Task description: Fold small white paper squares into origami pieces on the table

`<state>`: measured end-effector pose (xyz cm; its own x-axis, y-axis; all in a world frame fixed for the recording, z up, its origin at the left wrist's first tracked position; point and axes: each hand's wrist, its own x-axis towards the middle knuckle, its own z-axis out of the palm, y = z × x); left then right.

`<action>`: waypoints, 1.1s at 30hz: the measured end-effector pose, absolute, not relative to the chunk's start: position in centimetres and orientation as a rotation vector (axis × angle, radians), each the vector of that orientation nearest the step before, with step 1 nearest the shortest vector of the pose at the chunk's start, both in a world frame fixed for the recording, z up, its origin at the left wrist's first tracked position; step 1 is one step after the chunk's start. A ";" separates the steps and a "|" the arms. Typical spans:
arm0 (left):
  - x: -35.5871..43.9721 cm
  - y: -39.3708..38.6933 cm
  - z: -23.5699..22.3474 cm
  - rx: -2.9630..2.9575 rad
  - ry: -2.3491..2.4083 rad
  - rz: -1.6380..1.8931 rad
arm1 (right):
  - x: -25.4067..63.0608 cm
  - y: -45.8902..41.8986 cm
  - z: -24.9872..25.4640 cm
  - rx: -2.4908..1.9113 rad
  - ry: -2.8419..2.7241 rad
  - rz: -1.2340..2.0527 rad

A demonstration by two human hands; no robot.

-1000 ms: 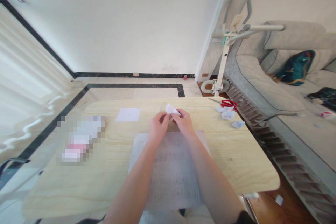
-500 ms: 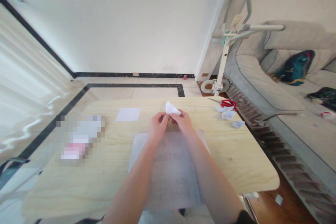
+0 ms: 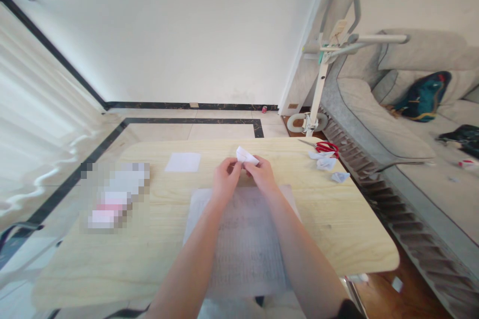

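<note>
A small white folded paper (image 3: 246, 156) is pinched between my two hands, above the far middle of the table. My left hand (image 3: 226, 175) is closed on its left lower side, with thumb and fingertips together. On the right lower edge, my right hand (image 3: 261, 173) grips it the same way. The paper's upper part stands out above my fingers; its underside is hidden by them. Below my forearms lies a greyish printed sheet (image 3: 247, 244). A flat white sheet of paper (image 3: 183, 162) rests to the left of my hands.
On the wooden table's (image 3: 329, 229) right side are red-handled scissors (image 3: 327, 147) and several folded white paper pieces (image 3: 326, 163). A blurred-out white and pink object (image 3: 118, 197) lies on the left. Beyond the right edge stand a sofa (image 3: 407, 159) and a white exercise frame (image 3: 319, 84).
The folded paper's top has tipped slightly lower, and a crease now shows on its face. Both hands keep their grip in nearly the same place.
</note>
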<state>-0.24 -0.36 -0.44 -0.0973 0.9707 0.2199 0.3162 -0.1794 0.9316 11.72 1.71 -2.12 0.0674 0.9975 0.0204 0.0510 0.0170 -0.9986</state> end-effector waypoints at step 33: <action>-0.3 -0.3 0.9 1.317 1.462 1.332 | 11.6 1.3 -1.5 -1.184 -1.242 1.142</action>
